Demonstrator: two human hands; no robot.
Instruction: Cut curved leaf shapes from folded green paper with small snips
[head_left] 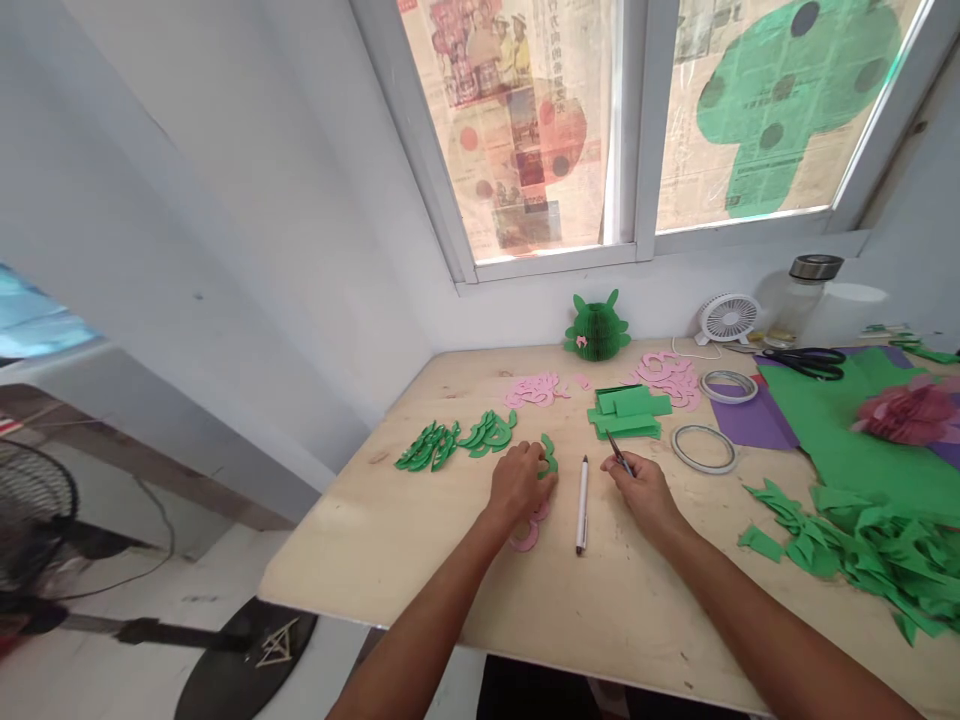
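Observation:
My left hand (517, 482) is closed at the edge of a curved green paper cutout (548, 453), which shows beyond its fingertips. Just under that hand, pink paper cutouts (526, 538) lie partly hidden. My right hand (643, 490) grips a slim, dark, pointed tool (619, 454), its tip aimed away from me; its exact kind is unclear. A white pen (583, 505) lies on the table between the two hands. Beyond the right hand is a stack of green paper strips (630, 408). Two piles of green cutouts, one outer (427, 447) and one inner (489, 432), sit left of my left hand.
Pink paper pieces (536, 388) lie farther back on the wooden table (420, 540). Tape rolls (703, 449), black scissors (806, 360) and green scraps (855, 545) are on the right. A green paper figure (597, 328), small white fan (729, 318) and bottle (799, 300) stand by the wall.

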